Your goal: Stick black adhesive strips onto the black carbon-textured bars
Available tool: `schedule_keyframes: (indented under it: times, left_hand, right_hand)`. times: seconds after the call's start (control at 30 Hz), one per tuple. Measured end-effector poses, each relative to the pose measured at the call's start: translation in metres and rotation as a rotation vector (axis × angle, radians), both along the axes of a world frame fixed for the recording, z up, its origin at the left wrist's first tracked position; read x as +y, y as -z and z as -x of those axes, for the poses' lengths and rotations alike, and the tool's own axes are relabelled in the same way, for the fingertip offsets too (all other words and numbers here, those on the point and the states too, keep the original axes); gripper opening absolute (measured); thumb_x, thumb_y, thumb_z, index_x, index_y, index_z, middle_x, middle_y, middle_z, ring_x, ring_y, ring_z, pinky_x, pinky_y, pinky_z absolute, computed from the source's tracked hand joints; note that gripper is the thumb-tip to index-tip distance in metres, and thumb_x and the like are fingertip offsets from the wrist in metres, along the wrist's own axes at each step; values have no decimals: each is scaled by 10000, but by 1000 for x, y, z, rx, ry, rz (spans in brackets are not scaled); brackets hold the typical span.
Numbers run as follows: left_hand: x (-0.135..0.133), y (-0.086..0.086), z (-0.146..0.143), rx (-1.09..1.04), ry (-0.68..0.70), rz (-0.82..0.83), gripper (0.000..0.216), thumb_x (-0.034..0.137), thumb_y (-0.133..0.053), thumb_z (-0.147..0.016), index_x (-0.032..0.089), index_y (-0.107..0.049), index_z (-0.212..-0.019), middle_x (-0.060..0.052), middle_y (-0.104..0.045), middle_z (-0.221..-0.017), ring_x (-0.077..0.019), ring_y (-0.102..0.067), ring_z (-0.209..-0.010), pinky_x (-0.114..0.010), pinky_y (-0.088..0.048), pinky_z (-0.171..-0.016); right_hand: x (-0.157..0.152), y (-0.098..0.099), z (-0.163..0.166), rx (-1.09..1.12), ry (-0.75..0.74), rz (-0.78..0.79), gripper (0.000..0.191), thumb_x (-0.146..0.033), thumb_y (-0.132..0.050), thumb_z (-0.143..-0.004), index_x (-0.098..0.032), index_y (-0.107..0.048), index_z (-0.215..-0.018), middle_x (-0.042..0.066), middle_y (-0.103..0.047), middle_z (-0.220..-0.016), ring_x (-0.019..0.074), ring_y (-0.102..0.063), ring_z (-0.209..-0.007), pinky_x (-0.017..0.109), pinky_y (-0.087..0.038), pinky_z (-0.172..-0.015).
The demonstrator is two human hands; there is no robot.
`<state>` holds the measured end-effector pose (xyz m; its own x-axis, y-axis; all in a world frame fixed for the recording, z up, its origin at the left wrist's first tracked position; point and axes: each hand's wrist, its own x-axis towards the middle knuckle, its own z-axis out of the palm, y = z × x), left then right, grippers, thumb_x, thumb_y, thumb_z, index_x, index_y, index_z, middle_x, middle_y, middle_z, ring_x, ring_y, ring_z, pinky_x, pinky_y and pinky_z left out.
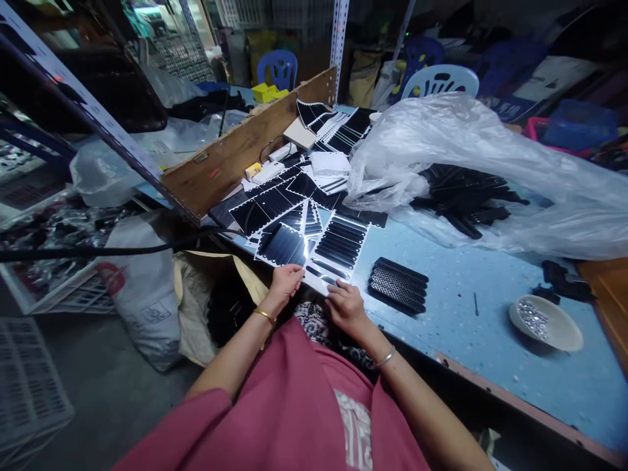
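A white sheet with black rounded strips (pixel 340 239) lies at the table's front edge, with a bare white band at its near end. My left hand (pixel 285 285) pinches the sheet's near left corner, fingers closed. At the near right edge of the same sheet is my right hand (pixel 346 306), its fingers curled and closed on it. Beside it to the right sits a neat block of black perforated strips (pixel 398 286). Another sheet with black strips (pixel 282 245) lies just beyond my left hand, partly overlapping other black-and-white sheets (pixel 265 209).
A large clear plastic bag (pixel 417 137) spreads over loose black strips (pixel 466 196) on the right. A bowl of small metal parts (pixel 545 323) stands near the front right. A wooden board (pixel 265 124) edges the table's left side. An open sack (pixel 196 307) stands below on the left.
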<state>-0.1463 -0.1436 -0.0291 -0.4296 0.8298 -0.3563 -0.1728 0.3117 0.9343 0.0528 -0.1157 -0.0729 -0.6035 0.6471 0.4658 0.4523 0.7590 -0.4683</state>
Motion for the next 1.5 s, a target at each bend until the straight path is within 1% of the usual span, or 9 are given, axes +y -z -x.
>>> schedule_keyframes:
  times: [0.23, 0.43, 0.67, 0.87, 1.0, 1.13, 1.3, 1.4, 1.5]
  left_hand:
    - [2, -3, -13, -142, 28, -10, 335, 429, -738, -679, 127, -594, -680, 64, -464, -379, -25, -295, -274, -172, -151, -313]
    - [-10, -9, -30, -346, 52, -63, 315, 364, -767, -657, 123, -608, -784, 71, -479, -405, -25, -317, -302, -174, -181, -345]
    - [-8, -15, -38, -474, 156, -83, 281, 288, -761, -657, 105, -637, -830, 86, -435, -377, -15, -274, -285, -174, -171, -356]
    - [0, -15, -42, -536, 232, -99, 237, 260, -743, -677, 93, -645, -813, 75, -446, -376, -22, -294, -277, -175, -181, -357]
    - [1, -14, -41, -507, 253, -73, 247, 262, -749, -680, 89, -655, -830, 72, -447, -359, -29, -297, -272, -180, -166, -353]
    - [0, -13, -38, -489, 265, -43, 280, 280, -749, -690, 76, -667, -865, 69, -455, -363, -27, -301, -279, -180, -155, -357]
    - [0, -10, -31, -452, 294, -39, 310, 306, -740, -685, 82, -662, -885, 71, -464, -363, -25, -295, -278, -164, -164, -349]
    - [0, -6, -25, -294, 219, 6, 281, 359, -699, -700, 106, -629, -800, 67, -472, -362, -33, -288, -261, -161, -159, -310]
    - [2, 0, -17, -78, 131, 61, 274, 403, -637, -734, 135, -579, -729, 51, -494, -374, -55, -326, -245, -167, -185, -289]
  right_hand:
    - [0, -18, -2, 74, 34, 47, 148, -292, -617, -863, -227, -707, -766, 73, -757, -889, 274, -674, -967, 428, -504, -843]
    - [16, -23, 5, 216, 160, 65, 234, -279, -605, -858, -196, -707, -1052, 139, -716, -1110, 300, -627, -1117, 472, -494, -951]
    - [17, -16, 10, 316, 138, 293, 219, -329, -647, -828, -251, -741, -1010, 75, -761, -990, 263, -689, -1003, 440, -536, -911]
    - [21, -24, 5, 440, 67, 431, 181, -286, -606, -866, -266, -763, -955, 51, -772, -941, 233, -705, -971, 401, -543, -891]
    - [27, -34, 3, 441, 89, 539, 187, -311, -619, -853, -256, -765, -956, 58, -771, -915, 216, -715, -843, 367, -563, -787]
    - [31, -36, 5, 455, 55, 568, 185, -308, -694, -767, -251, -779, -921, 64, -773, -899, 228, -709, -834, 379, -548, -799]
    - [34, -37, 13, 617, 138, 879, 163, -352, -731, -728, -221, -790, -806, 56, -773, -816, 229, -712, -753, 369, -559, -733]
    - [38, -55, 10, 824, 302, 1005, 247, -385, -771, -699, -172, -780, -824, 84, -770, -808, 246, -723, -737, 381, -578, -692]
    - [43, -90, -7, 1113, 426, 969, 308, -368, -818, -651, -144, -755, -853, 99, -763, -783, 264, -734, -715, 407, -598, -683]
